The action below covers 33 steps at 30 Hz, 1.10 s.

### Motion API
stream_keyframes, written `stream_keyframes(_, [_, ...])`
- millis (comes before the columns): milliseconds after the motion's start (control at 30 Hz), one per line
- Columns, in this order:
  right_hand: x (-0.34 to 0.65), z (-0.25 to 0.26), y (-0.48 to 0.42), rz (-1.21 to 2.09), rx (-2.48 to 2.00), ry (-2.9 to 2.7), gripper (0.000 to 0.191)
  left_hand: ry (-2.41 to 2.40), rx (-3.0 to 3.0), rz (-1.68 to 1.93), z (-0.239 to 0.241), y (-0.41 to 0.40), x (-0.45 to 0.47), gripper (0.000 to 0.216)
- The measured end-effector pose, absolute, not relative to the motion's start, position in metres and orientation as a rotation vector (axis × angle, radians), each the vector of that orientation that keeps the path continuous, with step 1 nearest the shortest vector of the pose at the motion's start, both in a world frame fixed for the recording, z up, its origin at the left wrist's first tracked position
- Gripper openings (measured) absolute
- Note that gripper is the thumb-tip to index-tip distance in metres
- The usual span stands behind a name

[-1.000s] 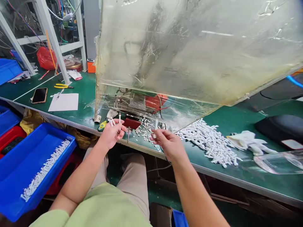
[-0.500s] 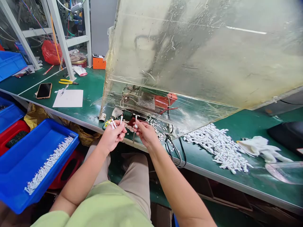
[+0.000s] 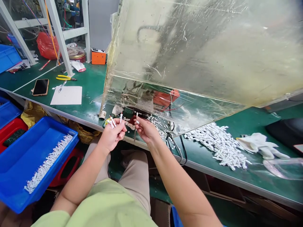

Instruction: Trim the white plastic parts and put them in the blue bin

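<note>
My left hand (image 3: 112, 136) is closed around several small white plastic sticks (image 3: 121, 118); one stands upright with a thin reddish tip. To its right, my right hand (image 3: 147, 130) pinches another small white piece (image 3: 137, 117) between thumb and fingers, in front of a small bench device partly hidden under a clear plastic shield (image 3: 189, 56). Small white chips (image 3: 159, 123) lie scattered just beyond the right hand. A large pile of similar white pieces (image 3: 220, 143) spreads over the green bench on the right.
A blue tray (image 3: 30, 148) at lower left holds a row of white sticks. On the bench (image 3: 92, 80) lie a phone (image 3: 40, 87), white paper (image 3: 66, 95) and yellow-handled pliers (image 3: 65, 77). Black cables (image 3: 183, 151) hang over the front edge; white gloves (image 3: 258, 143) lie at right.
The view has shifted slightly. Both hands stay nearly in place, the left with its white sticks and the right still pinching a white piece by the device.
</note>
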State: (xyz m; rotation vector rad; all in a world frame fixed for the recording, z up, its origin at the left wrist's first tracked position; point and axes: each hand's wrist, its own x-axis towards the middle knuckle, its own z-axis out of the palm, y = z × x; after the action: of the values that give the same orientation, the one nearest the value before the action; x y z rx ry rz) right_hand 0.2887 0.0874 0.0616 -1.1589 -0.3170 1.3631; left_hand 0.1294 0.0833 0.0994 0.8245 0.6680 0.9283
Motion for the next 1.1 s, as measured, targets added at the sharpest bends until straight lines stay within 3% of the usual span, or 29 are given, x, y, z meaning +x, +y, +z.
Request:
stream_keyframes(167, [0.288, 0.064, 0.090, 1.387, -1.165, -0.286, 0.013, 0.680, 0.836, 0.946, 0.101, 0.082, 0.130, 0.034])
stream_keyframes(367, [0.307, 0.070, 0.073, 1.355, -1.364, -0.671, 0.027, 0.736, 0.832, 0.971, 0.105, 0.085, 0.125, 0.038])
stream_keyframes(533, [0.402, 0.061, 0.041, 0.734, -2.055, -1.226, 0.020, 0.751, 0.833, 1.053, 0.105, 0.094, 0.113, 0.032])
stream_keyframes(633, [0.474, 0.043, 0.027, 0.288, -2.547, -1.164, 0.015, 0.769, 0.866, 1.053, 0.106, 0.095, 0.115, 0.028])
stream_keyframes(733, [0.524, 0.024, 0.023, 0.172, -2.809, -0.955, 0.021, 0.788, 0.948, 1.015, 0.107, 0.091, 0.126, 0.029])
stream_keyframes(800, [0.541, 0.013, 0.023, 0.129, -2.855, -0.923, 0.037, 0.801, 1.010, 0.999, 0.107, 0.087, 0.133, 0.031])
stream_keyframes(867, [0.549, 0.006, 0.023, 0.100, -2.829, -0.973, 0.040, 0.825, 1.060, 1.004, 0.107, 0.086, 0.139, 0.032])
stream_keyframes(1000, [0.552, 0.000, 0.022, 0.180, -2.734, -1.014, 0.010, 0.940, 1.143, 1.020, 0.102, 0.087, 0.144, 0.036])
stream_keyframes(1100, [0.552, 0.004, 0.015, 0.257, -2.637, -0.949, 0.012, 1.016, 1.241, 1.006, 0.094, 0.092, 0.148, 0.037])
